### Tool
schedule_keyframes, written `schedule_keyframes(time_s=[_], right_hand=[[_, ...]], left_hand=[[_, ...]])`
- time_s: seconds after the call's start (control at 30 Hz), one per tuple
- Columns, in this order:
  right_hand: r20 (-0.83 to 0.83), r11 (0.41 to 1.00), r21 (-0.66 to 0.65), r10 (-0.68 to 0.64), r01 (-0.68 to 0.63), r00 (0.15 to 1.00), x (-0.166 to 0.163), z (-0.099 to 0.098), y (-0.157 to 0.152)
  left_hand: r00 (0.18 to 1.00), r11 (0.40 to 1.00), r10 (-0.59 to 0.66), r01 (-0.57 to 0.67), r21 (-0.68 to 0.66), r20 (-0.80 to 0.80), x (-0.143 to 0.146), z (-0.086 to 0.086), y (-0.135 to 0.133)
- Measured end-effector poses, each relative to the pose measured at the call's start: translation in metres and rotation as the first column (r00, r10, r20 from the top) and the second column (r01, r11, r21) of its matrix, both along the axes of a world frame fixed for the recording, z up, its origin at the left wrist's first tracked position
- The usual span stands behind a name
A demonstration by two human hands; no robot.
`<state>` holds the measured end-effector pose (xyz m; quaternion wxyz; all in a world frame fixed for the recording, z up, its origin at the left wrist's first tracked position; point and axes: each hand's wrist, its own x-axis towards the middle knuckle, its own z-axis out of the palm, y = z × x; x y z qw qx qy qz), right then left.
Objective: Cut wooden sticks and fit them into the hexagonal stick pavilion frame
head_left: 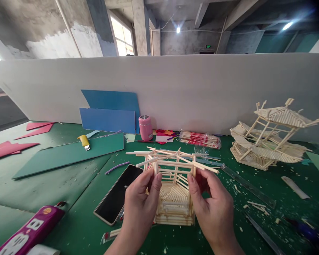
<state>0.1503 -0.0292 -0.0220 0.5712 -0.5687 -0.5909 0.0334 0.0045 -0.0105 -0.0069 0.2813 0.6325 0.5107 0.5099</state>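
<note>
A small pavilion model built of thin wooden sticks point(175, 205) stands upright on the green table in front of me. Its top is an open frame of crossed sticks that jut outward. My left hand point(143, 198) pinches an upright post at the model's left side, thumb in front. On the opposite side, my right hand point(211, 198) pinches the right post between thumb and fingers. The fingertips behind the posts are partly hidden. Just left of the model lies a black smartphone point(119, 194), partly covered by my left hand.
A larger stick pavilion point(271, 138) stands at the back right. A clear ruler point(247, 184), tweezers point(264, 233) and stick scraps lie right. Behind are a pink flask point(145, 128) and packed sticks point(200, 139). Left are a yellow cutter point(84, 142), green board point(69, 156) and purple case point(29, 230).
</note>
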Motion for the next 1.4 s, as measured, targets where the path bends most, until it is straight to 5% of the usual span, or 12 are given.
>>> schedule_keyframes(time_s=[0.7, 1.4], right_hand=[[0.009, 1.000, 0.003, -0.002, 0.002, 1.000, -0.0003, 0.0005, -0.0013], [0.031, 1.000, 0.020, -0.019, 0.019, 0.999, -0.0001, -0.0011, -0.0041]], left_hand=[[0.998, 1.000, 0.018, -0.018, 0.001, 0.068, 0.0036, 0.0032, -0.0032], [0.991, 0.990, -0.083, 0.094, -0.104, 0.104, -0.0018, -0.0012, -0.0021]])
